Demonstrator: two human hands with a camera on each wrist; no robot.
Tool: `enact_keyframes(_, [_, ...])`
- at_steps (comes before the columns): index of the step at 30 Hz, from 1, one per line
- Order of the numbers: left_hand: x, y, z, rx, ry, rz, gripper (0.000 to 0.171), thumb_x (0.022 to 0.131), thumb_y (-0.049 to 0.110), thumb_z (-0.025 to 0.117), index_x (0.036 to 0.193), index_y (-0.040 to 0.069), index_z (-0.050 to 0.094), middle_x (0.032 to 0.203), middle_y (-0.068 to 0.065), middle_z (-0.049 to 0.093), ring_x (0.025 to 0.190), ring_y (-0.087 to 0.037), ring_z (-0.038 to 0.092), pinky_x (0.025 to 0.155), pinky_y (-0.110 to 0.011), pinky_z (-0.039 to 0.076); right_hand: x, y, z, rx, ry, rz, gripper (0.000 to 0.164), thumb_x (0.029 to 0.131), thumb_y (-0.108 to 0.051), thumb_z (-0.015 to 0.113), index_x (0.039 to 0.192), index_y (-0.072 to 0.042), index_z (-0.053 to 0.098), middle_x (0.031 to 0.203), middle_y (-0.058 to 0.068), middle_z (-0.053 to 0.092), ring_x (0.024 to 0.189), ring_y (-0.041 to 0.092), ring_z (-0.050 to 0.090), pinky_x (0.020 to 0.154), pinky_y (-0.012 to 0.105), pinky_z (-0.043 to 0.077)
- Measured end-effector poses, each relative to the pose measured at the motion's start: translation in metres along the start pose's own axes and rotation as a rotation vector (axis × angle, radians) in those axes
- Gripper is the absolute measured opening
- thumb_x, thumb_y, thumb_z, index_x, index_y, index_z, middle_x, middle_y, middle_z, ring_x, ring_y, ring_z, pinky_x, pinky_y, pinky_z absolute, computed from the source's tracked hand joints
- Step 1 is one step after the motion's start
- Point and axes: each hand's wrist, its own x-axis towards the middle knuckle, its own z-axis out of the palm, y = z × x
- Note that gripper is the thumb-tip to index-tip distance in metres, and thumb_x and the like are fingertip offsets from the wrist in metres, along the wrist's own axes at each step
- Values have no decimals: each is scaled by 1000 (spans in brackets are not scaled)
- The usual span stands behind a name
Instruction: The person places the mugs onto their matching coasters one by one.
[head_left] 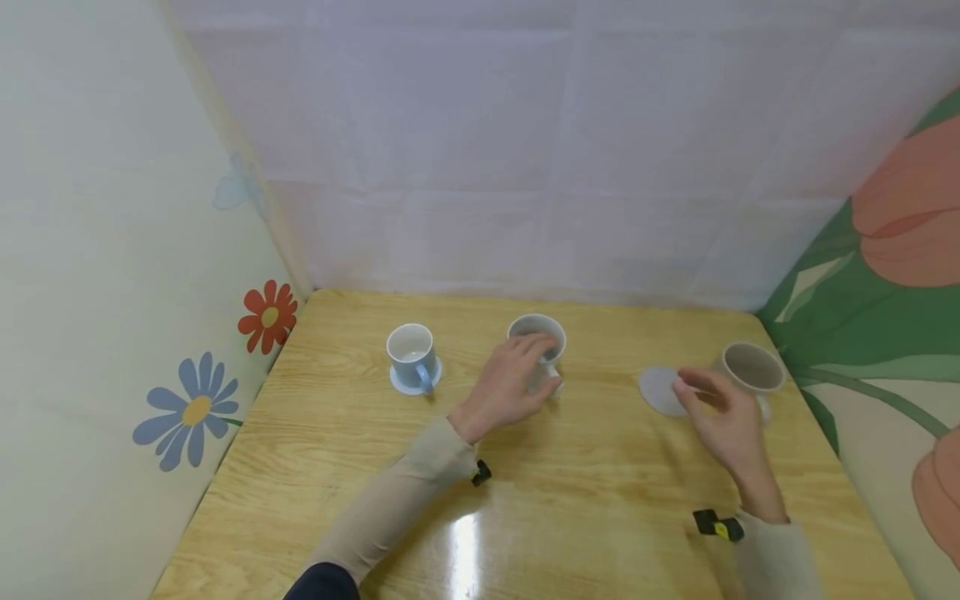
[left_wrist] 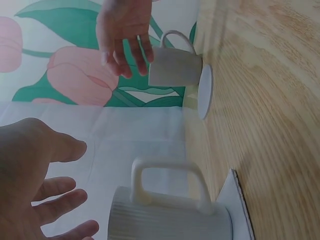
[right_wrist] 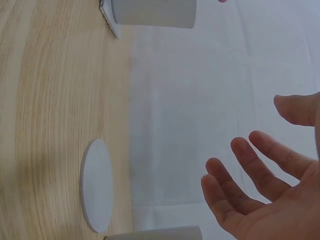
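Pale creased cloth (head_left: 495, 158) hangs behind our tabletop (head_left: 585, 483), between a left panel (head_left: 97, 250) painted with a blue flower and a red one and a right panel (head_left: 862, 358) covered in large coral tulips and green leaves. On the wood grain, a bright streak of reflected light lies near the front.

We have three mugs set out across the tabletop. At the left, the pale blue mug (head_left: 405, 367) stands upright on a round coaster (head_left: 403, 388), its blue handle turned toward us. Near the middle, a ribbed white mug (left_wrist: 167, 217) stands upright on a straight-edged coaster (left_wrist: 237, 210), its handle facing front and right. At the right end, a grey-white mug (head_left: 753, 368) stands upright with its handle toward the front, and a round grey disc (head_left: 660, 392) lies flat just beside it, to its left.

Our left hand (head_left: 510, 383) is over the ribbed white mug, thumb and fingers spread loosely and holding nothing; the left wrist view shows a gap between the fingers and the mug. Our right hand (head_left: 723, 425) is near the grey-white mug and the disc, also holding nothing, its thumb wide of its gently bent fingers. We wear light beige sleeves (head_left: 405, 492), and a small black device (head_left: 717, 527) shows at the right wrist.
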Motion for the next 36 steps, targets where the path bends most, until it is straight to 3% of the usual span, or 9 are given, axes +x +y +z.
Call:
enact_keyframes(2, [2, 2, 2, 6, -6, 8, 53, 102, 32, 73, 148, 9, 58, 150, -8, 63, 139, -29, 59, 116, -51, 50, -1, 0, -2, -16, 15, 11, 25, 95, 3, 76, 120, 6, 75, 111, -27, 68, 103, -13, 64, 91, 3, 50])
enact_keyframes(8, [8, 6, 11, 25, -6, 39, 54, 102, 32, 73, 149, 11, 58, 152, -5, 62, 139, -27, 58, 115, -48, 51, 0, 2, -8, -47, 63, 31, 25, 94, 3, 78, 119, 6, 75, 114, -9, 77, 102, -13, 66, 88, 3, 50])
enact_keyframes(14, [10, 11, 17, 43, -24, 51, 54, 104, 36, 70, 149, 10, 57, 153, -5, 61, 140, -25, 58, 118, -43, 49, -3, 3, -13, -41, 80, 55, 27, 94, 4, 77, 122, 5, 74, 111, -27, 69, 96, -16, 64, 88, 1, 49])
enact_keyframes(27, [16, 17, 29, 45, -45, 56, 54, 105, 39, 67, 151, 12, 56, 154, -3, 60, 140, -26, 58, 114, -42, 52, -7, 5, -26, -53, 186, 116, 25, 94, 3, 78, 118, 8, 75, 104, -33, 68, 90, -18, 64, 83, 0, 48])
enact_keyframes(36, [24, 31, 30, -14, -87, 29, 57, 105, 38, 67, 154, 13, 52, 158, -3, 56, 144, -23, 54, 120, -42, 47, -4, 10, -35, -68, 202, 113, 23, 92, 4, 78, 115, 1, 78, 110, -14, 77, 97, -15, 64, 87, 2, 49])
